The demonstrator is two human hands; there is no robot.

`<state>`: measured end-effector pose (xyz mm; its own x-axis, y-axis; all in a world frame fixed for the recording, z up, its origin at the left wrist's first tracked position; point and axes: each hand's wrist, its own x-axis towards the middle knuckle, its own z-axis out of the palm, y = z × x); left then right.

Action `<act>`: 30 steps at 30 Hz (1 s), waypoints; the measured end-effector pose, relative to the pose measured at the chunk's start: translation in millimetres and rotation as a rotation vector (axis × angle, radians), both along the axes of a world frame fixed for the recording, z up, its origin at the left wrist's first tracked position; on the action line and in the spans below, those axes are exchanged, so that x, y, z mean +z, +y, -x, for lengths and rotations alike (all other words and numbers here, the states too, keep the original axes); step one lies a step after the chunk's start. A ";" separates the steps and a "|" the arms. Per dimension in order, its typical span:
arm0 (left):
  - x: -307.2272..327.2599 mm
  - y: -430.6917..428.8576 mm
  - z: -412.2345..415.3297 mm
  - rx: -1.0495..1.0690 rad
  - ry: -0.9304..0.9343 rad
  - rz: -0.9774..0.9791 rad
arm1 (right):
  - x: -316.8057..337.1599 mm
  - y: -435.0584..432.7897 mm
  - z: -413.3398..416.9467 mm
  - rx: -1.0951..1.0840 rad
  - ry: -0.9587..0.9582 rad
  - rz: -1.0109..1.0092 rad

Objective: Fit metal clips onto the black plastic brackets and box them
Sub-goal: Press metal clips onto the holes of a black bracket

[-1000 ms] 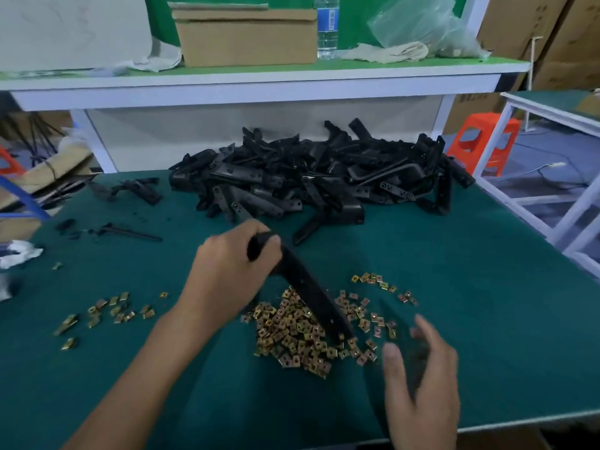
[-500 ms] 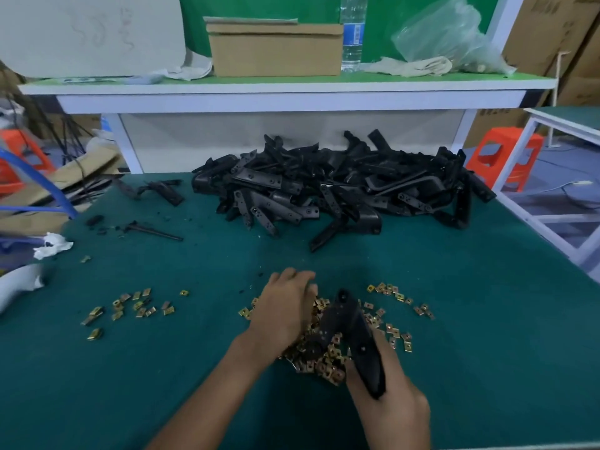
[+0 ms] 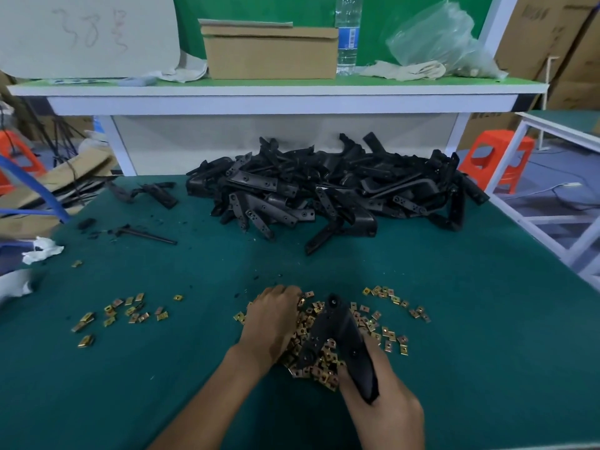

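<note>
The right grip [image 3: 383,407], at the lower centre-right of the frame, was clenched around one leg of a black plastic bracket [image 3: 344,336]. The bracket was bent at an angle, with its corner pointing toward the top of the frame. Its free leg ran down and to the left, lying across the main clip pile [image 3: 324,368].

The left grip [image 3: 271,323], at lower centre, rested knuckles-up on the left edge of that pile, just beside the held bracket. Its fingers were curled down into the metal clips. It could not be determined whether the fingers pinched a clip, as the fingertips were hidden.

The main clip pile lay on the green tabletop [image 3: 470,319] between and under both grips. Looser clips [image 3: 396,300] trailed off to its right. A smaller scatter of clips [image 3: 123,311] lay well apart at the lower left.

The bracket stock [image 3: 341,196] formed a large heap at the centre of the frame, against the far edge of the tabletop. Two loose black parts [image 3: 159,194] and a thin black piece [image 3: 146,235] lay to its left.

A white shelf [image 3: 276,90] crossed the upper part of the frame. It carried a cardboard box [image 3: 271,51], a water bottle [image 3: 347,34] just to the right of the box, and a clear plastic bag [image 3: 435,37] further right.
</note>
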<state>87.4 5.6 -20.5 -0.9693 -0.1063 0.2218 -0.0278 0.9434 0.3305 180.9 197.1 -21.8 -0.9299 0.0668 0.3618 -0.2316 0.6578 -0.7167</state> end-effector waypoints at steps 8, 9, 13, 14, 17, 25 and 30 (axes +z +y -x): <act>6.1 -13.3 -5.5 -0.062 -0.041 -0.162 | -6.3 1.4 0.8 -0.001 -0.010 0.019; 7.3 -13.8 -7.7 -0.054 -0.027 -0.182 | -6.9 1.5 0.7 -0.003 -0.012 0.018; 8.6 -14.6 -16.5 -0.025 0.017 -0.242 | -7.2 0.9 -0.1 0.005 -0.011 0.007; 9.1 -14.8 -18.4 -0.026 0.045 -0.260 | -6.7 0.6 -0.2 0.004 -0.012 0.001; 13.8 -14.6 -24.3 -0.045 0.138 -0.394 | -5.9 0.3 0.3 -0.010 -0.011 -0.024; 47.7 -10.6 -50.0 -0.120 0.074 -0.916 | -8.8 1.5 1.8 0.009 -0.025 -0.052; 58.0 -2.8 -68.6 -0.091 -0.009 -1.116 | -7.1 0.8 1.2 0.030 -0.031 -0.057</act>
<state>156.0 2.8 37.5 -0.9846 -0.1703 0.0391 0.0192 0.1171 0.9929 179.7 197.8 -28.9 -0.9420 0.0184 0.3351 -0.2303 0.6909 -0.6853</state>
